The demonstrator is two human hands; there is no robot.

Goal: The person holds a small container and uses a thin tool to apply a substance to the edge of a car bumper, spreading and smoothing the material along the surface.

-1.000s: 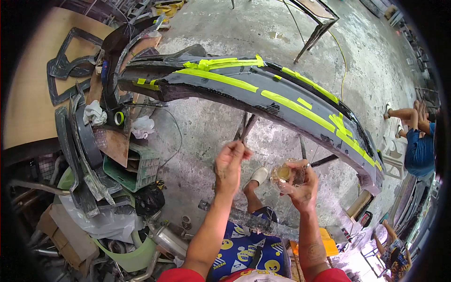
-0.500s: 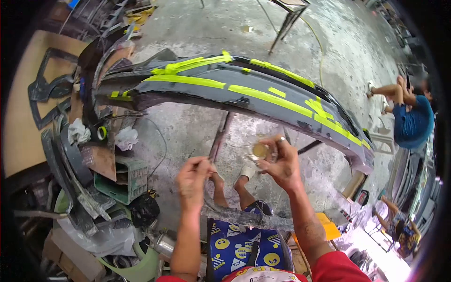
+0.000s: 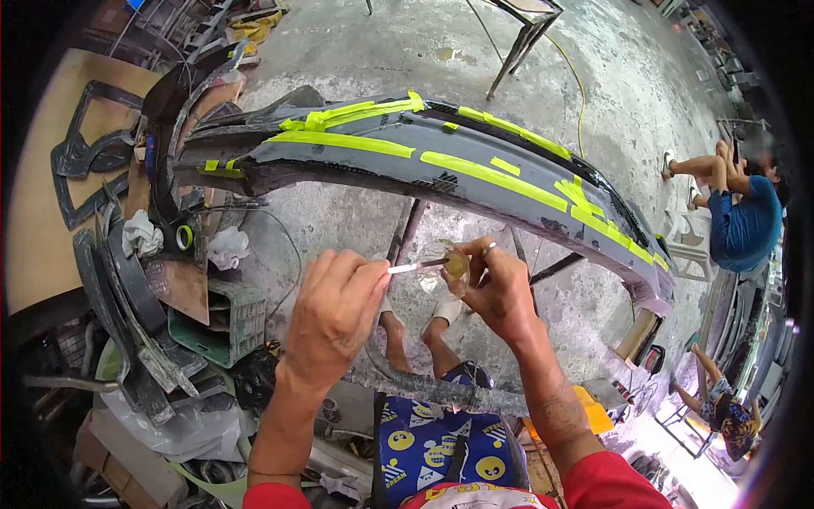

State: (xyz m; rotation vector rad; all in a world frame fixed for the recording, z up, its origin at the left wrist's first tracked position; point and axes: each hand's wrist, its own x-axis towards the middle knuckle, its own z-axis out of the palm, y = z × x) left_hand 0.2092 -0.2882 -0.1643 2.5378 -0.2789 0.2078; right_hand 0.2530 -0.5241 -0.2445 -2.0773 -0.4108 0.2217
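Observation:
My left hand point(image 3: 335, 310) pinches a thin brush-like stick point(image 3: 403, 269) with a white handle and a dark far end. That dark end reaches the mouth of a small clear plastic cup point(image 3: 456, 266), which has yellowish liquid inside. Fingers of my right hand point(image 3: 500, 293) are closed around the cup, tilting its opening toward me and the left. Just beyond both hands lies a long dark grey car bumper point(image 3: 373, 174), with strips of bright yellow-green masking tape point(image 3: 492, 180) along it.
Dark trim parts, a green crate point(image 3: 242, 318) and a tape roll point(image 3: 184, 237) are on my left. A patterned blue seat point(image 3: 441, 458) is below me. On the right, a person in blue point(image 3: 742, 220) sits, and another person point(image 3: 721, 407) is lower down.
My left hand has moved up and right, bringing the stick's dark end to the cup. My right hand has shifted slightly, and the cup now tilts more toward the stick.

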